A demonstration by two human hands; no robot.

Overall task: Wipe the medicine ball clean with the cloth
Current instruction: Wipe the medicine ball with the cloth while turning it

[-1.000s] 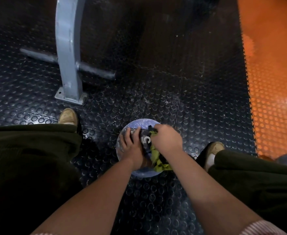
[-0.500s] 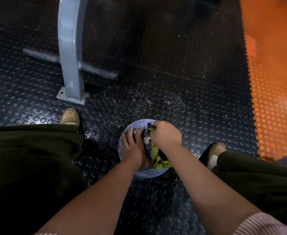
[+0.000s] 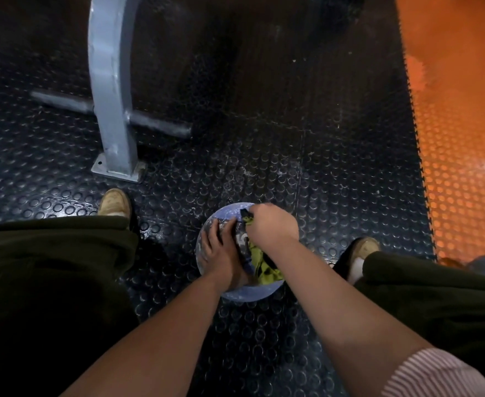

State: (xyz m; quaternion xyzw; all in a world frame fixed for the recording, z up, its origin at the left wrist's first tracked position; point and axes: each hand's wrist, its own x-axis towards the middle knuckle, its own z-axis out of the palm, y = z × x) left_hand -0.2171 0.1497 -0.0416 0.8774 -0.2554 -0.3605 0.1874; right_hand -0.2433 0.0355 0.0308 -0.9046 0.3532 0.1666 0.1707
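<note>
Medicine ball (image 3: 244,293) on studded black floor (image 3: 264,353), well inside its right edge. Left hand (image 3: 218,253) steadying, fingers spread flat; right hand (image 3: 273,224) clenching cloth (image 3: 264,269) on top. Could roll away under hard strokes.

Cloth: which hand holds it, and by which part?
The right hand grips the cloth by its bunched far end, atop the medicine ball; the rest trails loose. The left hand only rests flat on the ball.

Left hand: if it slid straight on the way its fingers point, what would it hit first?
Probably the cloth gripped by the right hand, just beyond the left hand on the ball.
</note>
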